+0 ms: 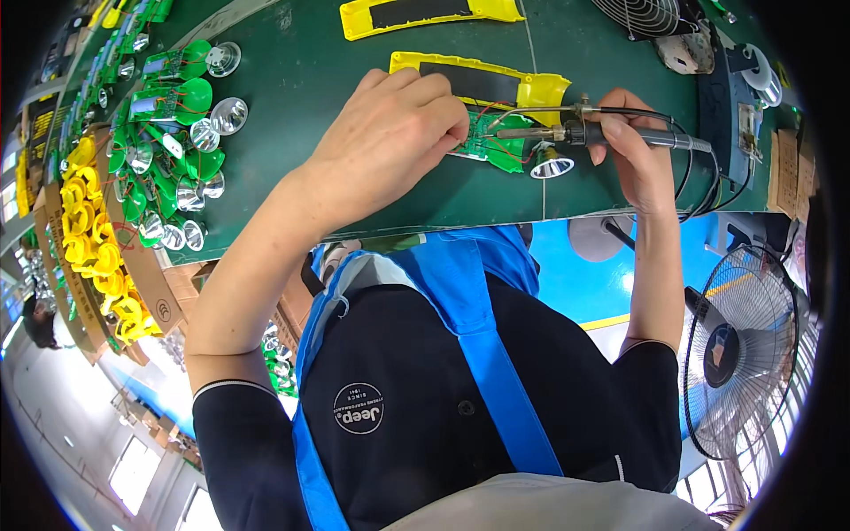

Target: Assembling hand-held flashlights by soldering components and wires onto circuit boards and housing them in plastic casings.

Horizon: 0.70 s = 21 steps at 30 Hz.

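Note:
A soldering iron [575, 134] with a thin metal feed tube and black cables is gripped in my right hand [633, 146]. Its tip points left and reaches over a green circuit board [505, 152] lying on the table. My left hand [394, 128] is closed in a pinch at the board's left end; what lies between the fingertips is hidden. Red wires run across the board, and a silver reflector cup [551, 163] sits by its right end. Just behind the board lies a yellow plastic housing half [542, 90] with a dark inlay.
Another yellow housing half [359, 19] lies farther back on the green table [292, 93]. Several green boards with reflectors [177, 102] crowd the left side. A carton of yellow rings [88, 230] stands at the left edge. A wire-guarded fan [739, 350] is at the right.

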Motion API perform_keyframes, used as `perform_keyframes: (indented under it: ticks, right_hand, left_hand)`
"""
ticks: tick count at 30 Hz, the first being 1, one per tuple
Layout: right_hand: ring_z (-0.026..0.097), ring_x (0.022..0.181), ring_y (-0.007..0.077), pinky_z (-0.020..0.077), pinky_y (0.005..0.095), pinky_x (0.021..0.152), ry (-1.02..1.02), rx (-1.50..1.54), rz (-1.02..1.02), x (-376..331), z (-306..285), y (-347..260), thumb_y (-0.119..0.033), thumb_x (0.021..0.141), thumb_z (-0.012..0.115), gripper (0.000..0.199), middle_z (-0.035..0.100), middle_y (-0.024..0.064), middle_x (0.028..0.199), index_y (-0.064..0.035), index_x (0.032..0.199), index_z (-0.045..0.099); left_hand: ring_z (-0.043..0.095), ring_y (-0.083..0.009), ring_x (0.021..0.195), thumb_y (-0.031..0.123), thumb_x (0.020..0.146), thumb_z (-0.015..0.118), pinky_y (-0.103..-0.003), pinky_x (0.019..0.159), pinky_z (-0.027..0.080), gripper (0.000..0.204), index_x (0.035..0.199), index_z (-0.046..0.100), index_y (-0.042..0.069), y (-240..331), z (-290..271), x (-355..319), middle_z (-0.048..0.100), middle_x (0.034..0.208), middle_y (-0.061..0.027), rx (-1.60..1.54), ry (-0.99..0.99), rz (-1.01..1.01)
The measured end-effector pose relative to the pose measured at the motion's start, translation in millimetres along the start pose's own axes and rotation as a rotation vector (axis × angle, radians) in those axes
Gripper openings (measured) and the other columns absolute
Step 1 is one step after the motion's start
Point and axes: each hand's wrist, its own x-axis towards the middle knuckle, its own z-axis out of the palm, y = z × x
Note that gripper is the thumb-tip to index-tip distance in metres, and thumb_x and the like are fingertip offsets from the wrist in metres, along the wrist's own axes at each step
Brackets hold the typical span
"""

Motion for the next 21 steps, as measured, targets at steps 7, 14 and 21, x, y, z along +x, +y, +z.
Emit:
perform_keyframes:
  ticks: [7,14,21]
  right_hand:
    - [0.052,0.055,0.0102,0.0403,0.0213,0.055,-0.075,-0.048,0.048,7.0,3.8,-3.9,-0.024,0.077,0.064,0.030,0.055,0.0059,0.063,0.0026,0.083,0.053]
    - [0.055,0.057,0.0101,0.0427,0.0207,0.055,-0.096,-0.069,0.063,5.0,5.1,-1.8,-0.021,0.076,0.065,0.028,0.057,0.0070,0.068,0.0028,0.085,0.052]
    - [0.055,0.057,0.0101,0.0434,0.0209,0.055,-0.104,-0.056,0.038,2.4,2.8,0.5,-0.019,0.078,0.065,0.026,0.057,0.0075,0.068,0.0031,0.085,0.052]
  left_hand:
    - [0.051,-0.0246,0.084,0.010,0.075,0.062,-0.035,0.072,0.039,0.005,0.079,0.058,0.009,2.1,9.3,-2.4,0.051,0.084,-0.0058,-0.003,0.072,-0.049]
    - [0.052,-0.0237,0.082,0.010,0.074,0.062,-0.035,0.071,0.039,0.006,0.078,0.058,0.009,1.6,12.2,-1.5,0.051,0.082,-0.0057,0.016,0.091,-0.040]
    - [0.052,-0.0231,0.080,0.010,0.072,0.063,-0.034,0.070,0.039,0.008,0.075,0.056,0.008,1.2,16.3,-1.3,0.050,0.079,-0.0055,0.031,0.127,-0.050]
